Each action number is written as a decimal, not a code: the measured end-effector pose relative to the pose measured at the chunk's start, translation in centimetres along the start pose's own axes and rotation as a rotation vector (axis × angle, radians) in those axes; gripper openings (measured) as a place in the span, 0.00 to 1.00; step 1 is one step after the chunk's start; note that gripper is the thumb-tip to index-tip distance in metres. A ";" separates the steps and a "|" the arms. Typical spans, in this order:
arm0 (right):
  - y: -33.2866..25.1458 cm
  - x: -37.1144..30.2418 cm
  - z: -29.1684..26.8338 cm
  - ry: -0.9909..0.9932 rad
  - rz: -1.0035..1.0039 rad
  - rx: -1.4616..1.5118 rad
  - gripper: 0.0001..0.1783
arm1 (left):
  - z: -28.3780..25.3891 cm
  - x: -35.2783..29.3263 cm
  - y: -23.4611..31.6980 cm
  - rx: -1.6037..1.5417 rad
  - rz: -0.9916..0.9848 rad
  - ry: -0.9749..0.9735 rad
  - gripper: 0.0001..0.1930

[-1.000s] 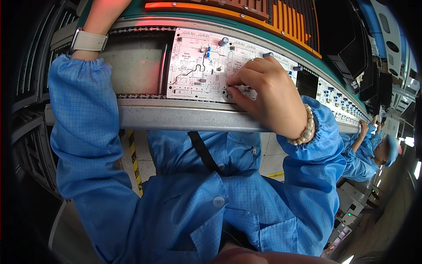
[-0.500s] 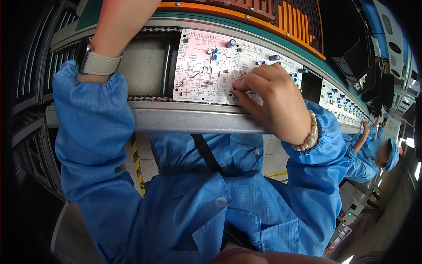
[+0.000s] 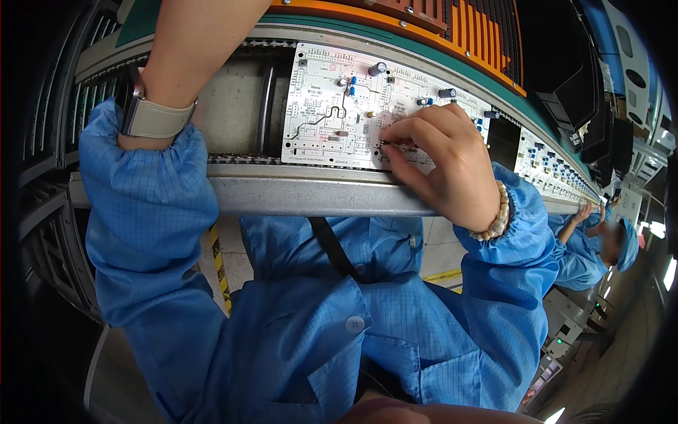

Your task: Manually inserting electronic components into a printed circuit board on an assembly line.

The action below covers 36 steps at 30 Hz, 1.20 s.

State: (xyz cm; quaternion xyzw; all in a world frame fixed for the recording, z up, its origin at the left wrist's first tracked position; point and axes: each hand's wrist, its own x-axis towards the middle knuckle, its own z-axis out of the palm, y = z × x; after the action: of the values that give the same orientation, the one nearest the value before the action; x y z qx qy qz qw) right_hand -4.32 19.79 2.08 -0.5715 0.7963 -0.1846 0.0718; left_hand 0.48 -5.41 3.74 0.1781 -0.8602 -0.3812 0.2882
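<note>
A white circuit board [image 3: 311,99] with printed dark traces lies on the conveyor in front of me. My right hand [image 3: 452,152] is over its right half, thumb and fingertips drawn together in a pinch close to the surface. Whatever sits between those fingertips is too small to name. Standing on the board are a dark cylindrical capacitor [image 3: 377,68], another capacitor [image 3: 447,93] and small blue parts [image 3: 352,86]. My left forearm [image 3: 201,53], with a watch strap [image 3: 159,118], reaches past the top edge of the picture, so the left hand is hidden from sight.
A metal rail [image 3: 318,194] runs along the conveyor's near side. Beyond the far rail stands an orange rack [image 3: 470,35] with slots. More populated boards [image 3: 547,166] line the conveyor to the right, where a co-worker in blue [image 3: 590,247] has hands at the line.
The circuit board has slid slightly to the right. My right hand keeps its pinch and shifts a little with it. The left forearm has moved slightly, its hand still beyond the top edge.
</note>
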 end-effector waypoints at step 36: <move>-1.5 -1.8 -0.7 -0.087 -0.082 -0.322 0.13 | 1.1 -1.8 1.8 -0.242 0.004 -0.074 0.02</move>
State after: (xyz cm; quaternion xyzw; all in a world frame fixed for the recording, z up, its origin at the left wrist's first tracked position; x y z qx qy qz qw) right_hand -2.56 21.24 3.08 -0.6153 0.7876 -0.0327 0.0061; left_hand 0.98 -2.68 3.85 0.1261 -0.8184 -0.4877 0.2766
